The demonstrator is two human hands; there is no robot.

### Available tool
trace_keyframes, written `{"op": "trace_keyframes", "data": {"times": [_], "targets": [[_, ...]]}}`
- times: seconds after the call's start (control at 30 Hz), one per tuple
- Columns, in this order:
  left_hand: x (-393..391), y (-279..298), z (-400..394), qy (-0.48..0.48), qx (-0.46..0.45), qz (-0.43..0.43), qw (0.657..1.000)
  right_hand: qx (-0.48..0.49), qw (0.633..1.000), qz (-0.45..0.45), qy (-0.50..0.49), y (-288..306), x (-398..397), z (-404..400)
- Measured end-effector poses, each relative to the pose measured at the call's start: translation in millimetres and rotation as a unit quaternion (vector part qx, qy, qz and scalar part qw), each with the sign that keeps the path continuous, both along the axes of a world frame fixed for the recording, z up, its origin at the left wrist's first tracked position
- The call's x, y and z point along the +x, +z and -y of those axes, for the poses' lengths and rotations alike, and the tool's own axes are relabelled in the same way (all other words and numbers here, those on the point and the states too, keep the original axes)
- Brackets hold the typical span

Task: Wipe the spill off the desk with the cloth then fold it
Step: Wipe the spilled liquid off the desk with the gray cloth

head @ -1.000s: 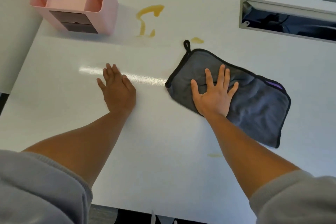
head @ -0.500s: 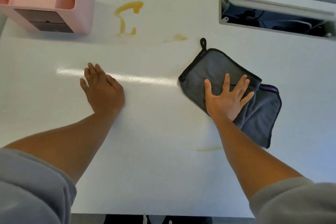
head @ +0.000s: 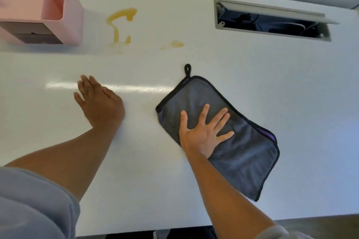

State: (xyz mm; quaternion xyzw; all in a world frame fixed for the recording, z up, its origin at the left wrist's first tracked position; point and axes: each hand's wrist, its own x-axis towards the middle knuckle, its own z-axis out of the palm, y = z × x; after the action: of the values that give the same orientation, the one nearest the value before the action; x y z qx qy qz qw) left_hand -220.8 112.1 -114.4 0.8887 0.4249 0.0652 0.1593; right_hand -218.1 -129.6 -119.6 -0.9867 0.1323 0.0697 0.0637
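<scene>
A grey cloth (head: 242, 151) with black trim and a hanging loop lies flat on the white desk (head: 194, 60), right of centre. My right hand (head: 204, 132) presses on its left half, palm down, fingers spread. My left hand (head: 99, 103) rests flat on the bare desk to the left, holding nothing. A yellow-brown spill (head: 118, 25) streaks the desk at the back, beside the pink box. A smaller yellow smear (head: 175, 44) lies between that streak and the cloth's loop.
A pink desk organizer (head: 38, 9) stands at the back left corner. An open cable slot (head: 272, 21) with a raised lid cuts into the desk at the back right. The desk's near edge runs along the bottom of the view.
My right hand has slid the cloth toward me over the faint yellow streak near the front, which no longer shows. The cloth lies flatter than half a second ago. My left hand stayed put.
</scene>
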Motion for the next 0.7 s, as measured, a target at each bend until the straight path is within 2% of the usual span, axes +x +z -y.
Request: {"op": "trace_keyframes", "data": {"times": [0.17, 0.4, 0.53, 0.7], "targets": [[0.9, -2.1, -2.6, 0.003, -0.008, -0.001, 1.000, 0.008, 0.998, -0.004, 0.063, 0.4, 9.8, -36.9], [-0.4, -2.8, -8.6, 0.033, -0.045, 0.059, 0.997, -0.001, 0.993, -0.003, 0.120, 0.9, 32.4, -58.4], [9.5, -0.6, -18.3, 0.015, -0.029, 0.027, 0.999, -0.010, 0.985, -0.004, 0.171, 2.8, 49.2, -76.5], [34.5, -1.5, -50.0, 0.018, -0.018, 0.029, 0.999, 0.000, 0.976, 0.010, 0.216, 2.2, 74.8, -104.8]]}}
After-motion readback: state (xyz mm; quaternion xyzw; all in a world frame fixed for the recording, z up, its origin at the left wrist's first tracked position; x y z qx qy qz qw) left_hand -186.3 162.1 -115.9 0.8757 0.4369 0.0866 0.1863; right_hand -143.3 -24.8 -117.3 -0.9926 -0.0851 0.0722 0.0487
